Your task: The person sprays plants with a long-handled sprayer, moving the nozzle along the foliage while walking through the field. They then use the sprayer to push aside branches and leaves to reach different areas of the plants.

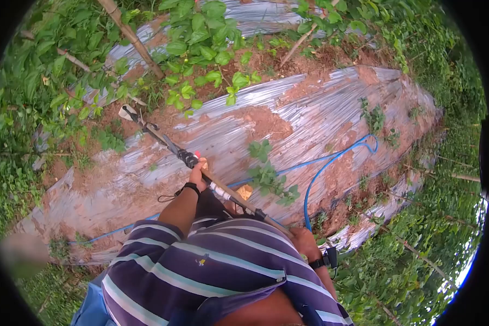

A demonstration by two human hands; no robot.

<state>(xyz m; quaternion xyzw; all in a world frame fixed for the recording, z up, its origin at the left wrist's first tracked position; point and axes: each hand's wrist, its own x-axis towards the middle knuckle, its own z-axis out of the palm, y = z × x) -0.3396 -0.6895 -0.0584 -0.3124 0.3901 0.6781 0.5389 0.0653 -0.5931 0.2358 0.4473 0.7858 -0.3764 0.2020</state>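
A long pole-like tool [227,191] slants across in front of my striped shirt. It has black fittings, a white-wrapped section and a pale tip [127,112] at the upper left. My left hand [199,173] is closed around it just behind a black ribbed collar [188,158], with a small red part beside the fingers. Near the other end, my right hand [305,243] wraps the shaft close to my body. A blue hose [312,187] runs from beside my right hand, loops on the ground and passes under the tool. The tip hangs over the bed's far edge, near leafy plants.
Silvery plastic mulch [320,117], smeared with reddish soil, covers the raised bed. Low green plants [267,171] grow through it. Leafy climbing vines [209,41] and a slanting bamboo stake [130,35] stand beyond. Dense foliage [418,261] and thin poles line the right side.
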